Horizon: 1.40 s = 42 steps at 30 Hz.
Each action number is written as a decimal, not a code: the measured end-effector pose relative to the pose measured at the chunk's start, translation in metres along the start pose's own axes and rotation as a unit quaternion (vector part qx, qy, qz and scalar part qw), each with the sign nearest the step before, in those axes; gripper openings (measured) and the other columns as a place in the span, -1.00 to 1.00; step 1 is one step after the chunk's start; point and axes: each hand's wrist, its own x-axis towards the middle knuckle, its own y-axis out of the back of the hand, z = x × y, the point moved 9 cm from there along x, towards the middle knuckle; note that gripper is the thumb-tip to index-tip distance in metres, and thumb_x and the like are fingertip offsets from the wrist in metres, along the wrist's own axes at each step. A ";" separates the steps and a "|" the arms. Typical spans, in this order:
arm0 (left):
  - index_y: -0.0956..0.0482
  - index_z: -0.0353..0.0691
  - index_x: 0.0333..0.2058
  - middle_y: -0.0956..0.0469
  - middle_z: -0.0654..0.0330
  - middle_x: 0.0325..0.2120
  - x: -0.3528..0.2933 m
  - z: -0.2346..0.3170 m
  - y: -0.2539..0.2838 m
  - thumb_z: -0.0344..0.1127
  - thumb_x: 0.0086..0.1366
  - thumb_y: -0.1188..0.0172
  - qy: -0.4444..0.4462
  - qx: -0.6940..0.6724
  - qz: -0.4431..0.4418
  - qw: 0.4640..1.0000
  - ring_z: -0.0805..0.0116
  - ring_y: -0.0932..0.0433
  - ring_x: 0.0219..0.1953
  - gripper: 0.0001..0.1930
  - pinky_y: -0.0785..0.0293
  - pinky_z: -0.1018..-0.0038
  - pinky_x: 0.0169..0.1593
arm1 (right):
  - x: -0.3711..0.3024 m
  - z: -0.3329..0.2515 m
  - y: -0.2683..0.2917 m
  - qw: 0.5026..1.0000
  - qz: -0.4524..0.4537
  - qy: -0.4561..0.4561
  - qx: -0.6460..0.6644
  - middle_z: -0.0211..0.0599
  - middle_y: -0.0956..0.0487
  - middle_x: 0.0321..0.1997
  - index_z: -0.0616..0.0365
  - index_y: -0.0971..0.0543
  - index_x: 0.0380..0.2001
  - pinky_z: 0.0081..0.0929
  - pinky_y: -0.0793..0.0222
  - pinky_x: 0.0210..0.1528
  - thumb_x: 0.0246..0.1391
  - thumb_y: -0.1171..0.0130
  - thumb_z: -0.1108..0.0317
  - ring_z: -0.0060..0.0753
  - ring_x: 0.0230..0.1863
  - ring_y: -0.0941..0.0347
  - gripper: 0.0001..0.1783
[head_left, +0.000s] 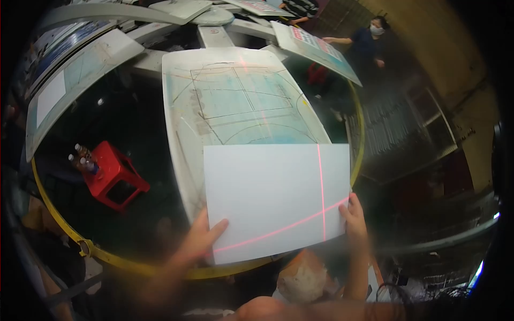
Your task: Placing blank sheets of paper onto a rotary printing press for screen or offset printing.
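Observation:
Between my two hands is a white rectangular sheet, with a red laser cross falling on its right and lower part. My left hand grips its lower left edge, thumb on top and fingers hidden beneath. On the right edge, my right hand holds the sheet the same way, its thumb over the face. Beyond the sheet lies a long pale platen board, stained light blue and marked with dark ruled lines and curves. The sheet covers the board's near end in this view; whether they touch, I cannot tell.
A yellow ring rail curves around the machine. Inside it, at left, a red stool carries several bottles. Another board holds a white sheet; a printed one sits at right, near a masked person.

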 end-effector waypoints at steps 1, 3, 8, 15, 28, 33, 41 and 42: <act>0.10 -0.29 0.33 -0.32 -0.01 0.15 0.007 0.008 -0.001 -0.45 0.33 -0.03 -0.017 -0.045 0.011 0.999 0.30 -0.34 0.17 -0.32 -0.27 0.38 0.19 | 0.021 0.005 -0.001 1.000 -0.011 -0.017 0.021 -0.16 -0.53 -0.05 0.32 -0.28 0.10 -0.48 -0.31 0.09 0.15 -0.01 0.57 -0.43 -0.01 -0.45 -0.58; 0.19 -0.21 0.37 -0.33 -0.07 0.15 0.017 0.031 0.015 -0.50 0.30 -0.03 -0.074 0.007 0.068 0.995 0.23 -0.33 0.20 -0.24 -0.27 0.37 0.20 | 0.065 0.013 -0.011 0.999 -0.040 -0.025 0.022 -0.15 -0.53 -0.05 0.33 -0.28 0.09 -0.51 -0.33 0.07 0.16 -0.01 0.57 -0.44 -0.03 -0.46 -0.58; -0.42 -0.29 0.07 -0.45 -0.04 0.01 0.000 0.070 0.042 -0.53 0.19 -0.13 -0.160 0.412 0.194 0.876 0.04 -0.44 0.07 -0.57 -0.35 0.31 0.13 | 0.122 0.031 -0.038 0.997 -0.067 -0.037 0.010 -0.12 -0.56 -0.07 0.35 -0.29 0.09 -0.54 -0.36 0.01 0.17 -0.02 0.56 -0.44 -0.07 -0.49 -0.59; -0.49 -0.35 -0.08 -0.50 -0.04 -0.07 -0.013 0.060 0.032 -0.57 0.15 -0.16 -0.148 0.534 0.192 0.810 -0.02 -0.49 -0.03 -0.68 -0.40 0.25 0.05 | 0.150 0.049 -0.064 0.993 -0.067 -0.093 -0.038 -0.08 -0.59 -0.14 0.37 -0.28 0.11 -0.57 -0.40 -0.04 0.18 0.00 0.55 -0.45 -0.14 -0.52 -0.58; -0.56 -0.40 -0.20 -0.52 0.03 -0.08 -0.009 0.057 0.032 -0.53 0.14 -0.21 -0.148 0.559 0.192 0.793 0.04 -0.52 -0.05 -0.78 -0.46 0.29 -0.01 | 0.160 0.053 -0.088 0.990 -0.104 -0.092 -0.032 -0.12 -0.60 -0.17 0.35 -0.29 0.12 -0.59 -0.41 -0.07 0.20 -0.03 0.52 -0.49 -0.17 -0.53 -0.58; -0.57 -0.41 -0.20 -0.53 0.01 -0.07 -0.009 0.057 0.032 -0.56 0.10 -0.24 -0.142 0.555 0.196 0.796 0.03 -0.52 -0.05 -0.76 -0.44 0.29 0.02 | 0.160 0.055 -0.086 0.992 -0.085 -0.091 -0.020 -0.12 -0.61 -0.19 0.34 -0.30 0.09 -0.59 -0.42 -0.10 0.20 -0.03 0.50 -0.51 -0.20 -0.53 -0.61; -0.56 -0.41 -0.20 -0.53 0.01 -0.06 -0.009 0.054 0.032 -0.56 0.11 -0.23 -0.121 0.558 0.191 0.799 0.03 -0.52 -0.04 -0.76 -0.44 0.29 0.02 | 0.159 0.053 -0.090 0.990 -0.109 -0.085 -0.017 -0.12 -0.60 -0.18 0.35 -0.30 0.09 -0.59 -0.42 -0.09 0.20 -0.03 0.51 -0.51 -0.18 -0.52 -0.61; -0.56 -0.41 -0.20 -0.53 0.01 -0.06 -0.009 0.057 0.031 -0.56 0.11 -0.23 -0.135 0.556 0.197 0.796 0.03 -0.52 -0.04 -0.76 -0.44 0.29 0.02 | 0.160 0.054 -0.088 0.991 -0.098 -0.090 -0.019 -0.12 -0.60 -0.17 0.35 -0.30 0.09 -0.59 -0.41 -0.08 0.20 -0.03 0.51 -0.51 -0.18 -0.52 -0.60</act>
